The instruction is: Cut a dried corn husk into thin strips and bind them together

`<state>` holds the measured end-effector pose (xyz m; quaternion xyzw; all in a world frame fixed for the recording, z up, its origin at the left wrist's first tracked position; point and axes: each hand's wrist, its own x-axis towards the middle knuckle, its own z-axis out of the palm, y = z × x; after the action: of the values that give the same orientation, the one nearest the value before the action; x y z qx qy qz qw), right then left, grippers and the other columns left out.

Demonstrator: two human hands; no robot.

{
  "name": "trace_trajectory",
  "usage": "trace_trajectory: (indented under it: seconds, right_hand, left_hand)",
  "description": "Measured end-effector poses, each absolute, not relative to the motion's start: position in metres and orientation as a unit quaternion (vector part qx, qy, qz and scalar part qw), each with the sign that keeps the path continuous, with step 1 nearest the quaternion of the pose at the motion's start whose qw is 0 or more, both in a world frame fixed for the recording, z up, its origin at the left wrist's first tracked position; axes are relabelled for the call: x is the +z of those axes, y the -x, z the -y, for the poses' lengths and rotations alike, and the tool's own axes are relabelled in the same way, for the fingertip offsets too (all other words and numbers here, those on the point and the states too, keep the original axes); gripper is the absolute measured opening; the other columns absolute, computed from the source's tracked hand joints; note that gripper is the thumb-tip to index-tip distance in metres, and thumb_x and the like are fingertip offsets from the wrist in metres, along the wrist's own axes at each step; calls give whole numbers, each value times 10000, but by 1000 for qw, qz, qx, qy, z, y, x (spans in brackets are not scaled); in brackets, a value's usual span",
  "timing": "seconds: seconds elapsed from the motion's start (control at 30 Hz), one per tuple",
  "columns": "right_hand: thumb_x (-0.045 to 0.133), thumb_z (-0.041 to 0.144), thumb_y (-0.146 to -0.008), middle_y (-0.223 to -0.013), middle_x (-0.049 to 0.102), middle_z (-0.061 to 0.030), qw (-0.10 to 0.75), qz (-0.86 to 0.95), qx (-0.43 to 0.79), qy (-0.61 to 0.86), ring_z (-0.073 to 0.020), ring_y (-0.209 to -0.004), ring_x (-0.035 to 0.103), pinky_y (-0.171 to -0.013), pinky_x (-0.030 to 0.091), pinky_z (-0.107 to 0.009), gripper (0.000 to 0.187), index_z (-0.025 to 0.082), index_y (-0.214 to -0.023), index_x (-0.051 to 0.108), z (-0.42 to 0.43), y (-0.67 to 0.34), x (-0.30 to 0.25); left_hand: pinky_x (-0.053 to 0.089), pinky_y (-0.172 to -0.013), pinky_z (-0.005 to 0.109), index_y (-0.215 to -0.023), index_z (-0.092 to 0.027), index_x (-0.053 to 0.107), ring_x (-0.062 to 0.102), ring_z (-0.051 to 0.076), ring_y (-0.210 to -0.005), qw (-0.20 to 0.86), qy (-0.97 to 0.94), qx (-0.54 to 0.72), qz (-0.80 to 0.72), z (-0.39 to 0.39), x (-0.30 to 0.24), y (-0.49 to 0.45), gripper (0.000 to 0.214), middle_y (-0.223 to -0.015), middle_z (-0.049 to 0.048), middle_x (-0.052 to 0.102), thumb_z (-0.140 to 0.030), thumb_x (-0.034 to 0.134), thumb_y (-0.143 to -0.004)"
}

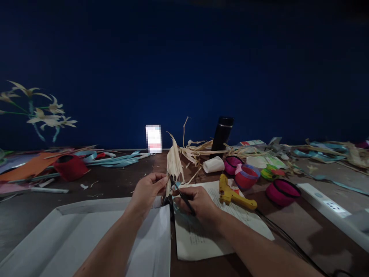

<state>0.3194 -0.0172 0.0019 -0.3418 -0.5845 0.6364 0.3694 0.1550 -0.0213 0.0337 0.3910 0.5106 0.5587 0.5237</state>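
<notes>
My left hand (150,192) is closed, its thumb and forefinger pinching the lower part of a pale dried corn husk (174,161) that stands up from the fingertips. My right hand (198,202) is closed around a dark, slim tool that looks like a pair of scissors (184,198). The tool slants up to the left, and its tip is at the husk, close to my left fingertips. Whether the blades are apart cannot be made out. Below the right hand lies a printed paper booklet (198,246); a white open box or tray (86,223) sits under the left forearm.
A yellow glue gun (235,195) rests on the booklet, its cord trailing right. Behind are more husks (198,152), a black bottle (223,134), a white cup (213,164) and ribbon rolls (282,192). A power strip (331,207) lies right; a red roll (70,167) and husk flowers (47,115) left.
</notes>
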Motion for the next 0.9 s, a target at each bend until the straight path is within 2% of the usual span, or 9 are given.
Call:
trace_trajectory:
  seconds: [0.43,0.57,0.73,0.9]
  right_hand:
    - [708,420,-643,-463,388,61,357,587,645,335,-33,-398,270,-380,185,-189,375,94,-825,670,18,-321,7]
    - [709,412,-644,-452,388,60,365,587,643,329,-35,-401,281,-386,203,-188,352,94,-790,671,18,-321,8]
    - [686,437,-667,-449,385,63,365,589,633,346,-30,-372,267,-356,197,-178,394,93,-860,667,18,-321,4]
    - [682,444,-670,-425,369,70,373,595,627,338,-28,-354,262,-343,208,-172,393,96,-851,663,17,-320,3]
  left_hand:
    - [474,-601,240,-788,-131,625,588,117,-581,533,-407,540,-509,23,39,-152,322,-667,16,644,-373,719,-598]
    - [485,-618,262,-788,-135,617,593,124,-584,535,-413,538,-503,23,39,-152,316,-683,19,649,-379,710,-610]
    - [492,-645,296,-792,-141,602,610,146,-615,532,-424,531,-504,26,43,-153,303,-699,22,650,-378,696,-628]
    - [488,-645,292,-776,-136,595,596,136,-602,538,-418,532,-503,25,44,-154,297,-685,17,639,-370,698,-624]
